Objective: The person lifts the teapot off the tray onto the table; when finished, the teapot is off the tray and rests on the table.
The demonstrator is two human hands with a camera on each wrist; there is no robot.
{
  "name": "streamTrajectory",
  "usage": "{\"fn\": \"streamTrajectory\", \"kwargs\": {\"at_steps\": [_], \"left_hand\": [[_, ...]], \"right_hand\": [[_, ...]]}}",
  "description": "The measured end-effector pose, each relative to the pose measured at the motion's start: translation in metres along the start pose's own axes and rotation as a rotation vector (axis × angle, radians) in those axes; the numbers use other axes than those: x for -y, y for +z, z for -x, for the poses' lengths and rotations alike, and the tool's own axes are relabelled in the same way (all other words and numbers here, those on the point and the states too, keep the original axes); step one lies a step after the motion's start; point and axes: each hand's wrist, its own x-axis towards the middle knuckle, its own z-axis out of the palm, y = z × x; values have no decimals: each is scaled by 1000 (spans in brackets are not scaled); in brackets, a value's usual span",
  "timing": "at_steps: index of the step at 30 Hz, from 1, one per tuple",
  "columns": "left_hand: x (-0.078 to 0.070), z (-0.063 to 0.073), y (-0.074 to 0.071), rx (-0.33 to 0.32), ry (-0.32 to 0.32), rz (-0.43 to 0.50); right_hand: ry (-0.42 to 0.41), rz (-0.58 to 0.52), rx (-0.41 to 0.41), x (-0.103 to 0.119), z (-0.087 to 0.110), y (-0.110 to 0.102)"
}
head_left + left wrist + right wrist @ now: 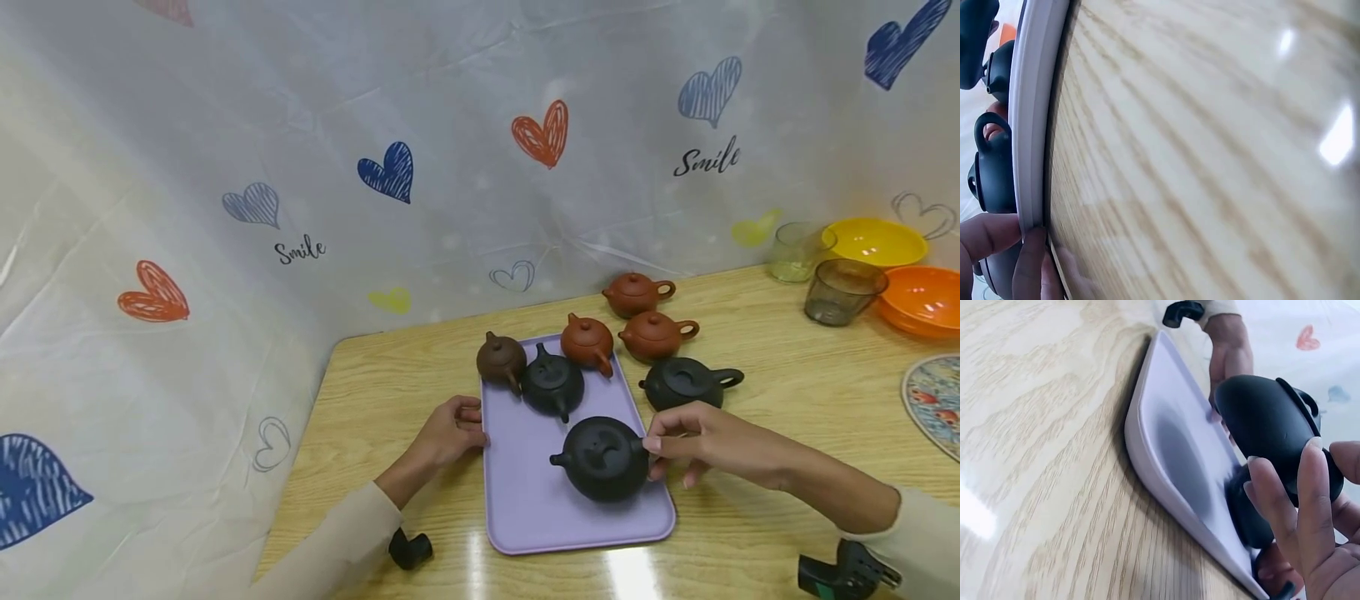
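Note:
My right hand (697,446) pinches the handle of a large black teapot (603,458), its spout toward the left. In the right wrist view this teapot (1260,419) hangs above the lilac tray (1166,437), over a dark shadow. At the tray's left edge, my left hand (446,429) holds the rim between thumb and fingers, which the left wrist view shows close up. Toward the far end of the tray (525,492) stand a dark brown teapot (501,358), a smaller black teapot (552,385) and a reddish-brown teapot (587,340).
Right of the tray are another black teapot (681,385) and two reddish-brown teapots, one nearer (652,336) and one farther (633,293). Farther right stand a smoky glass (836,304), a clear glass (793,262), a yellow bowl (877,242), an orange bowl (918,312) and a patterned round mat (937,400).

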Motion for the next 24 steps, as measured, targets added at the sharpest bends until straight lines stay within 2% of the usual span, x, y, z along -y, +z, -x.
{"fn": "streamTrajectory", "kwargs": {"at_steps": [6, 18, 24], "left_hand": [[2, -1, 1, 2, 0, -1], [3, -2, 0, 25, -3, 0], [3, -1, -2, 31, -11, 0]], "right_hand": [[-24, -26, 37, -9, 14, -12], [-45, -4, 79, -24, 40, -41], [-21, -5, 112, -37, 54, -57]]}}
